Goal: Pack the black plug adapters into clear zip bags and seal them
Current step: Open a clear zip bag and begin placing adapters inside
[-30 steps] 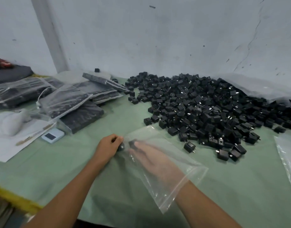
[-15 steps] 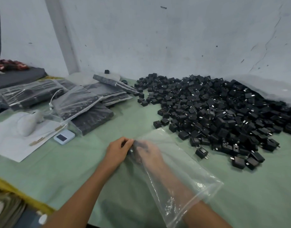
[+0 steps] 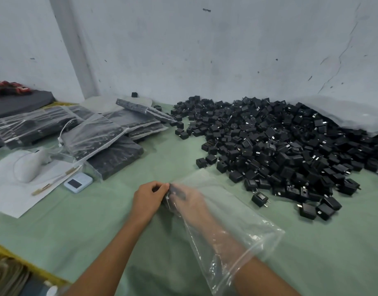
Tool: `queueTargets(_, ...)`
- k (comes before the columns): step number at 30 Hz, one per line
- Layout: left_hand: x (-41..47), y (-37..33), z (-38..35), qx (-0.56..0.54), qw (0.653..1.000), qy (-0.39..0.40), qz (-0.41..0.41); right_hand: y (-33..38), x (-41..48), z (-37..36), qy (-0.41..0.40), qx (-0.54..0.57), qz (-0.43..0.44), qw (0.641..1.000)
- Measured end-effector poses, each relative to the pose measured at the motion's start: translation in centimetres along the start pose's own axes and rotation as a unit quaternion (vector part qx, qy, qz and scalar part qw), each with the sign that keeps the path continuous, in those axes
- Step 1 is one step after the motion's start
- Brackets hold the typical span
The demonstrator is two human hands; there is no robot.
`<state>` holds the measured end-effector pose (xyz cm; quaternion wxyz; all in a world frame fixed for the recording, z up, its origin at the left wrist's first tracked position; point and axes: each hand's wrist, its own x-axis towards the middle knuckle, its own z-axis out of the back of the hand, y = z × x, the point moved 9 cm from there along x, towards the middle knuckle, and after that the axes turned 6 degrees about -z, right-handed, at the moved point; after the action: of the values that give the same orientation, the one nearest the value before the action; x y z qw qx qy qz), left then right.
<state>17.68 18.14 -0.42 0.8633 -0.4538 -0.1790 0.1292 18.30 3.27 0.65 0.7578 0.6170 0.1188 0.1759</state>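
A clear zip bag lies on the green table with my right hand and forearm pushed deep inside it. Through the plastic, the right fingers hold black plug adapters at the bag's closed far end. My left hand is outside the bag, fingers curled, pinching that same end against the adapters. The bag's open mouth sits around my right forearm. A big loose pile of black plug adapters covers the table to the right and behind.
Several packed zip bags of adapters are stacked at the left rear. Nearer lie a white paper sheet, a white mouse-like device and a small pale blue gadget. A stray adapter lies right of the bag. The wall is close behind.
My right hand has pushed further toward the bag's closed end, and my left hand has closed in tighter on that end. The view has shifted slightly.
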Motion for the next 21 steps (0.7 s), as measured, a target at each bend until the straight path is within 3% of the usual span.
queueTargets(4, 0.2, -0.5, 0.5, 0.018, 1.000, -0.004, -0.016, 0.2, 0.9, -0.1, 0.009, -0.070, -0.014, 0.997)
queueTargets(8, 0.4, -0.6, 0.3, 0.002, 1.000, -0.010, -0.022, -0.6, 0.5, 0.0, -0.013, 0.051, -0.030, 0.998)
queueTargets(10, 0.5, -0.8, 0.3, 0.011, 0.999, -0.015, -0.026, -0.8, 0.8, -0.2, -0.007, 0.056, -0.041, 0.998)
queueTargets(13, 1.2, -1.0, 0.1, 0.016, 1.000, -0.017, -0.019, -0.6, 2.2, -0.1, -0.010, -0.004, -0.050, 0.999)
queueTargets(17, 2.2, -0.6, -0.2, 0.034, 0.999, -0.026, 0.003, -0.8, 3.1, 0.2, -0.025, -0.168, -0.025, 0.985)
queueTargets(21, 2.9, -0.3, -0.8, 0.011, 1.000, -0.004, 0.006, -1.3, 1.7, 0.3, -0.056, -0.084, 0.009, 0.995)
